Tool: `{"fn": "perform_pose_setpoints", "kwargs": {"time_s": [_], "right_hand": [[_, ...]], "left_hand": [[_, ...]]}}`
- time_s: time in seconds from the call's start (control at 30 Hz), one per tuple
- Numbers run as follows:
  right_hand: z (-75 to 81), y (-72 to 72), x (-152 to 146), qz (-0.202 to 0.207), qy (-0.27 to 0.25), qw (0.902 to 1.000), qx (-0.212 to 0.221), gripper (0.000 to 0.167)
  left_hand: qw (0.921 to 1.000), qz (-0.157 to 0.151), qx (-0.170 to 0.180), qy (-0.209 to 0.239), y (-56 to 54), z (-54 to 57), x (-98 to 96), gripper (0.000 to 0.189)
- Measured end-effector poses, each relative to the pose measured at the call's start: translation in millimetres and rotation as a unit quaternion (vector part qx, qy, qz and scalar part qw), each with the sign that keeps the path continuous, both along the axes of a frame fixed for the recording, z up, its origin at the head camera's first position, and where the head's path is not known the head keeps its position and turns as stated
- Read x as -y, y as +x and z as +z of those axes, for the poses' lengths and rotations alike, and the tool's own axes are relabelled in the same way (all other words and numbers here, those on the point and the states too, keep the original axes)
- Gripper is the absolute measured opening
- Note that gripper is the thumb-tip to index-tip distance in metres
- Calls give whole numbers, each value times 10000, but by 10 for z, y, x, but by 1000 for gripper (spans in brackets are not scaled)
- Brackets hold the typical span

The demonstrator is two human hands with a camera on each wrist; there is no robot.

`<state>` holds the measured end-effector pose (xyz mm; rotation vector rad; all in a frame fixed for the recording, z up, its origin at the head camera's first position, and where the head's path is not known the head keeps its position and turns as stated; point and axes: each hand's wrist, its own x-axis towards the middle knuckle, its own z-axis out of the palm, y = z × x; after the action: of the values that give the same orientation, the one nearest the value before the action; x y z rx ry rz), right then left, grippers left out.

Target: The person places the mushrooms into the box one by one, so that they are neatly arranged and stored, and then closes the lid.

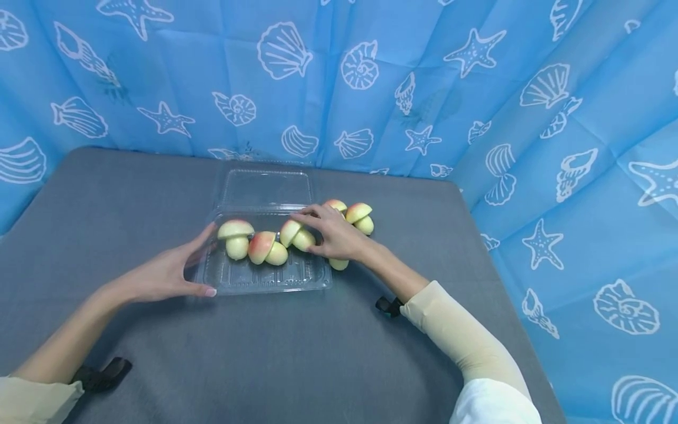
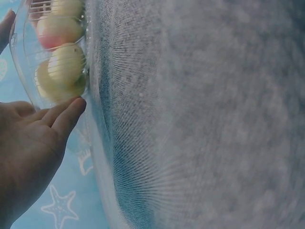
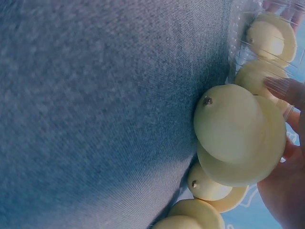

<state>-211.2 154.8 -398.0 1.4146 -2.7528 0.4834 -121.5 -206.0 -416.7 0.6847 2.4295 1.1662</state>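
A clear plastic box (image 1: pixel 265 281) lies on the grey table with its hinged lid laid back. Inside are mushroom-shaped pieces with pale yellow stems and red-tinged caps: one at the left (image 1: pixel 236 238), one in the middle (image 1: pixel 268 248) and one at the right (image 1: pixel 298 235). My right hand (image 1: pixel 336 232) reaches over the box's right side, thumb and fingers pinching the right-hand mushroom. My left hand (image 1: pixel 164 274) is at the box's left end, thumb and fingers spread; in the left wrist view its fingertips (image 2: pixel 76 107) touch the clear wall.
Right of the box, outside it, lie more mushroom pieces (image 1: pixel 362 219); one (image 3: pixel 233 124) appears large in the right wrist view, partly hidden under my forearm in the head view. The open lid (image 1: pixel 267 188) reaches toward a blue shell-patterned curtain (image 1: pixel 328 76).
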Motion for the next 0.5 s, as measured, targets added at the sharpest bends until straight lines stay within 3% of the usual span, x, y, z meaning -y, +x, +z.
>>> {"fn": "perform_pose_setpoints", "kwargs": {"time_s": [0.37,0.5], "right_hand": [[39,6,-82,-86,-509,9980,364,66],[66,4,-157,-180,-788,9964,252,61]], "left_hand": [[9999,0,-97,-135,-2,6,-17,123],[9998,-13,-92,-177,6,-2,-14,123]]}}
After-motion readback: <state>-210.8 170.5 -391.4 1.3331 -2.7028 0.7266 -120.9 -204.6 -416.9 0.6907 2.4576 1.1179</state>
